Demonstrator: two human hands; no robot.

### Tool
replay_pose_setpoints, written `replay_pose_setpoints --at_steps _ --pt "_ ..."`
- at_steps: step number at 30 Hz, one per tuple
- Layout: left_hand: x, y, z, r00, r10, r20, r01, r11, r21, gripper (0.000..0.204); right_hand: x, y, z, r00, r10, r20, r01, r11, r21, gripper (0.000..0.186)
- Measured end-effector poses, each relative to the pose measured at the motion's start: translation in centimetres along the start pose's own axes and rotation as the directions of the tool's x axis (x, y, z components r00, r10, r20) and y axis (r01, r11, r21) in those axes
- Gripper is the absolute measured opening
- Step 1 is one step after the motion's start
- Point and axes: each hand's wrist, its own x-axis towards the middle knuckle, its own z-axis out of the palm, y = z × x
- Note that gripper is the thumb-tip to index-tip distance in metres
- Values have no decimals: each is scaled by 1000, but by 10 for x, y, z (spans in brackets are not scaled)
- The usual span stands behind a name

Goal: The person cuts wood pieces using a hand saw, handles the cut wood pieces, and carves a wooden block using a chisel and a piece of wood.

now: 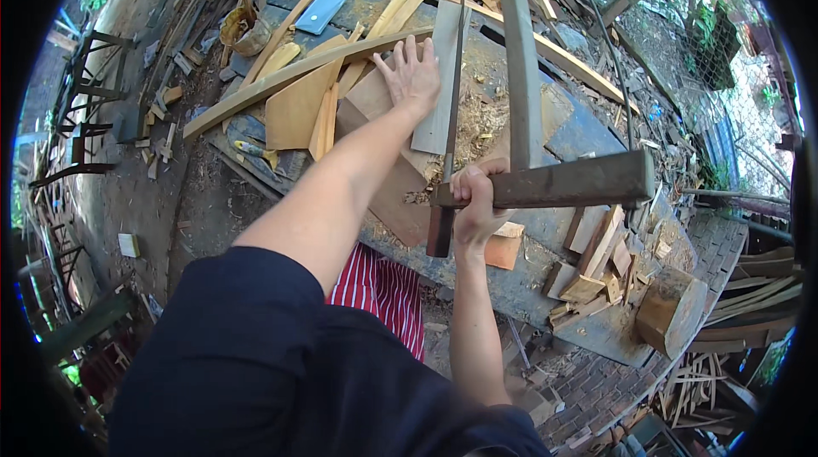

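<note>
My right hand [479, 204] is wrapped round the end of a wooden frame saw [571, 181], by its thick crosspiece. The saw's narrow blade runs away from me, along the right side of a grey board [438, 86] on the workbench. My left hand [411, 75] is spread with its fingers apart, resting at the left edge of that board. Its fingertips reach the end of a long wooden strip [298, 76]. Under my left wrist and forearm lies a wider brown board [400, 201]. Sawdust [482, 108] lies to the right of the blade.
Wood pieces and a blue flat case [325, 10] lie on the far side of the workbench [532, 291]. A yellow-handled tool [256, 151] is at its left. Offcuts [601, 261] and a wood block [671, 312] sit at the right. A bucket [245, 31] stands beyond the left side.
</note>
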Motion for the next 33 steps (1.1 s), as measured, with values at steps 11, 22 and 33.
replay_pose_setpoints --at_steps 11,22,33 --pt "-9 -3 0 997 -55 -54 53 998 -40 43 -9 26 -6 972 -190 142 220 944 -246 10" --pt "-6 1 -11 999 -48 1 47 985 -167 41 114 32 38 975 -163 148 207 911 -357 12" --pt "-8 7 -16 996 5 91 10 986 -166 41 103 14 31 995 -47 -90 53 997 59 7"
